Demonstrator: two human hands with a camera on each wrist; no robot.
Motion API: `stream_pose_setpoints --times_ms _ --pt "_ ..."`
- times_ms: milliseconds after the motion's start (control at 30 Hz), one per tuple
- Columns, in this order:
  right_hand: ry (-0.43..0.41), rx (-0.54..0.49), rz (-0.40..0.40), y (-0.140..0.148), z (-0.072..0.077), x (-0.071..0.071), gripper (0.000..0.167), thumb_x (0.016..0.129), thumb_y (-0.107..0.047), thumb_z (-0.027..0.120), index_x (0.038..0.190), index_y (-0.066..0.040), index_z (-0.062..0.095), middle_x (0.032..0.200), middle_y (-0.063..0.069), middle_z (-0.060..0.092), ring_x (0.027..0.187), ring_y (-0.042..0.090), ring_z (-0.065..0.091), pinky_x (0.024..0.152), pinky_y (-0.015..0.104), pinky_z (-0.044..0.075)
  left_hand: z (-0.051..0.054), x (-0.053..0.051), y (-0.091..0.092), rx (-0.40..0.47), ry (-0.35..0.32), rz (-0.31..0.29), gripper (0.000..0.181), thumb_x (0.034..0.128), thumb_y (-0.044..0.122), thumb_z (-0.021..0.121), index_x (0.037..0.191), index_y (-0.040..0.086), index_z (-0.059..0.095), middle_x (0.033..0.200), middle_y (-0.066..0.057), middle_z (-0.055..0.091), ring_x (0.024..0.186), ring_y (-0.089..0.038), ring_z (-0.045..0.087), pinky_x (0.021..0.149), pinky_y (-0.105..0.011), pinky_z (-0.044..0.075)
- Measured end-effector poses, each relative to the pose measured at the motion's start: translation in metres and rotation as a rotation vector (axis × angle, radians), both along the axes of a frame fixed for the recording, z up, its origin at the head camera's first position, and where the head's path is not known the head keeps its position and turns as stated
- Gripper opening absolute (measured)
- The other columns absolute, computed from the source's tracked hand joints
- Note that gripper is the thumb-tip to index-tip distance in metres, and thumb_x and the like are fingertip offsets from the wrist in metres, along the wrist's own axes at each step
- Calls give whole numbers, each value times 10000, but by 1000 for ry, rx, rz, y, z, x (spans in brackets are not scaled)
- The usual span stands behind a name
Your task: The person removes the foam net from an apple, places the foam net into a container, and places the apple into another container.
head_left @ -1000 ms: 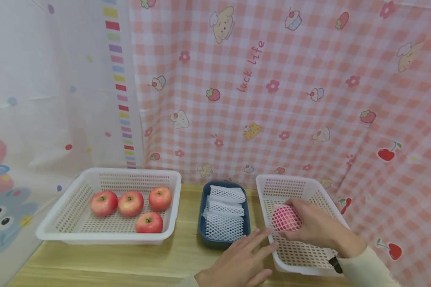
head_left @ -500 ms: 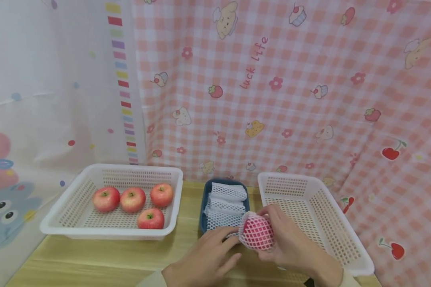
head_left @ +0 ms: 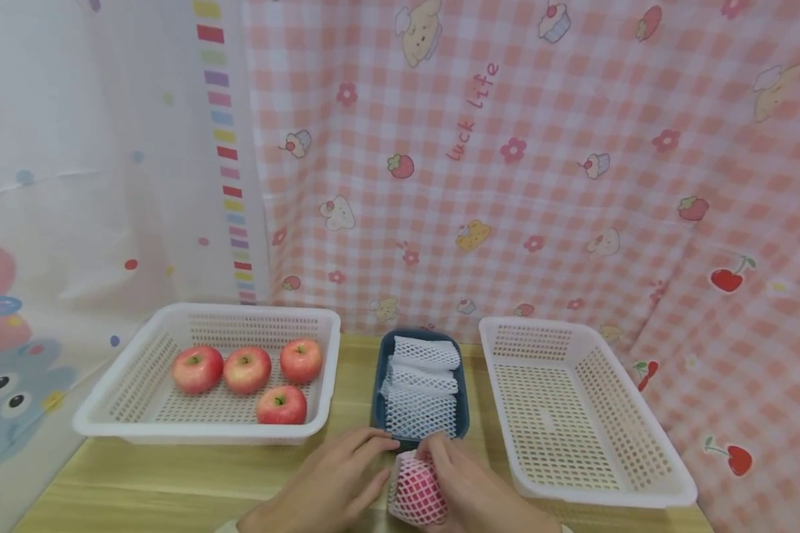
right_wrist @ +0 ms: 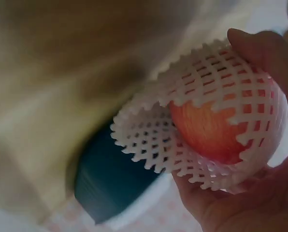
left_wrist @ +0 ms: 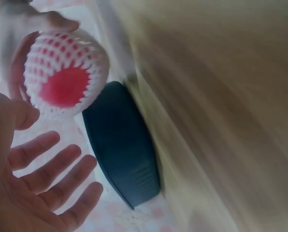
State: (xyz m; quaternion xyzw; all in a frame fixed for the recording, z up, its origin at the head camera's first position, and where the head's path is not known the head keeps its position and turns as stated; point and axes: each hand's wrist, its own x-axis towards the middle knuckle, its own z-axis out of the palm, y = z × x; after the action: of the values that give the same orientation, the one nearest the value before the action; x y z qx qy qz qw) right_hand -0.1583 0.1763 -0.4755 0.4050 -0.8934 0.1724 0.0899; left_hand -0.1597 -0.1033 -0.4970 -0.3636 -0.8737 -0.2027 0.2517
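Observation:
A red apple (right_wrist: 207, 128) sits inside a white foam net sleeve (right_wrist: 245, 92), whose open end shows bare apple skin in both wrist views. My right hand (head_left: 473, 488) grips the sleeved apple above the table's front part. Just left of it is my left hand (head_left: 327, 481), fingers spread and apart from the apple; the left wrist view shows its palm and bare fingers. Right behind both hands stands a dark blue tray (head_left: 464, 414) with several white foam net sleeves (head_left: 423, 381) lying in it.
To the left stands a white basket (head_left: 207, 429) holding several red apples (head_left: 247, 370). A second white basket (head_left: 573, 414), with nothing in it, is at the right. Behind the wooden table (head_left: 140, 481) hangs a pink checked curtain (head_left: 373, 148).
My right hand has lifted the sleeved apple out of the right basket and brought it left, in front of the blue tray. The left hand has shifted left and stays spread.

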Motion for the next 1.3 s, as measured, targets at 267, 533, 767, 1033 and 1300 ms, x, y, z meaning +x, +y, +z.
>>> stream_pose_setpoints --times_ms 267,533,767,1033,1300 --pt "140 126 30 -3 -26 -1 921 907 -779 881 1471 -125 558 1326 2 609 1052 77 580 839 197 557 -5 3 -8 17 31 -21 359 1011 253 898 1349 189 795 1297 57 788 1206 -127 765 1008 -399 675" --pt "-151 109 46 8 -14 -1 929 958 -763 844 1596 -152 557 1487 -22 628 1288 100 648 1048 342 644 -8 8 -14 9 -26 -63 302 1003 255 919 1274 225 788 1166 109 741 1073 -72 722 912 -320 656" --pt "-435 70 18 12 -9 -3 853 955 -655 915 1581 -196 561 1440 -67 654 1292 -10 624 1085 294 629 -9 10 -17 25 -120 -146 174 1017 217 910 1132 249 782 1065 142 741 960 21 685 827 -173 584" --pt "-532 -138 -13 13 2 -2 905 913 -530 1004 1581 -158 518 1469 2 680 1292 45 695 1044 284 645 -5 11 -5 113 -224 -243 221 1070 120 847 1284 163 814 1138 47 786 997 27 715 845 -104 589" --pt "-289 -194 -13 8 12 -3 845 918 -376 1018 1566 -116 541 1381 -44 746 1209 60 732 981 279 677 7 6 13 256 -35 -319 518 951 113 975 1417 107 749 1387 -19 745 1204 -121 772 1064 -171 618"
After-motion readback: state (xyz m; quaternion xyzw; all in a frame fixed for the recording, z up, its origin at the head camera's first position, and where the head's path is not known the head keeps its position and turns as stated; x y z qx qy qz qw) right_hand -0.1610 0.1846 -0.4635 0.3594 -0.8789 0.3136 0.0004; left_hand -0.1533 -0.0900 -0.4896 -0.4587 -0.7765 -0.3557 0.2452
